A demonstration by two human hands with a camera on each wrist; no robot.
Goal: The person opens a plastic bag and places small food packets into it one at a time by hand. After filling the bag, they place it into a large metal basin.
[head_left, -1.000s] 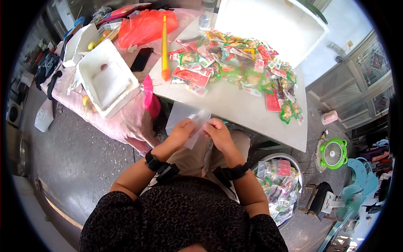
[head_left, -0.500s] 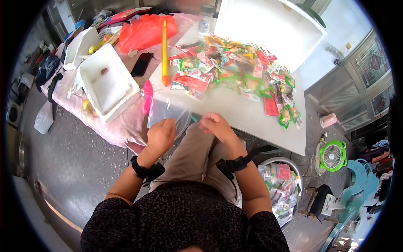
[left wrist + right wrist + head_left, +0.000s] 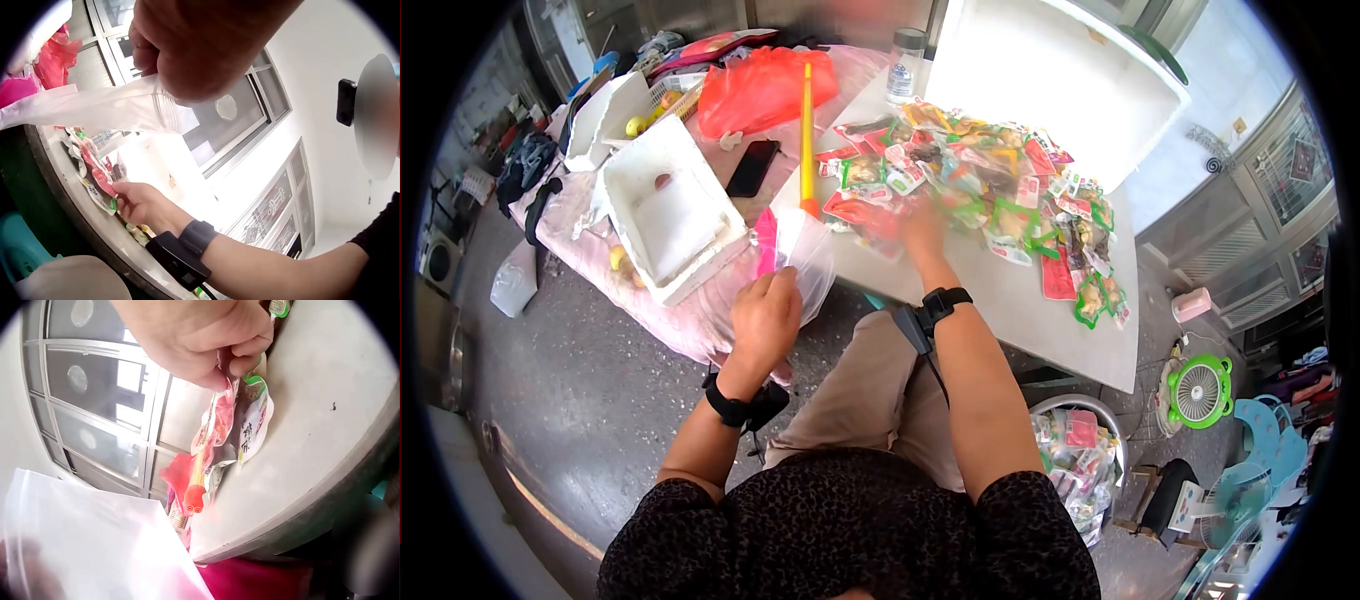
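Observation:
The left hand (image 3: 766,315) pinches the top of a clear plastic bag (image 3: 808,262), held up at the table's left front edge; in the left wrist view the bag (image 3: 94,107) hangs from curled fingers. Over the front of the packet pile, the right hand (image 3: 922,238) is blurred in the head view. In the right wrist view the right hand (image 3: 206,337) pinches the top of a red packet (image 3: 219,419), with a white and green packet (image 3: 255,422) beside it.
The table (image 3: 1000,310) also bears a yellow stick (image 3: 806,150), a jar (image 3: 905,68) and a white foam lid (image 3: 1050,85). To the left are a foam box (image 3: 670,215) and a phone (image 3: 753,168). A metal basin (image 3: 1122,440) of packets stands at right, near a green fan (image 3: 1200,390).
The hands were together at the bag, then parted. The left hand has moved left with the bag, which is now spread wider; the right hand has gone forward to the packets and taken hold of one.

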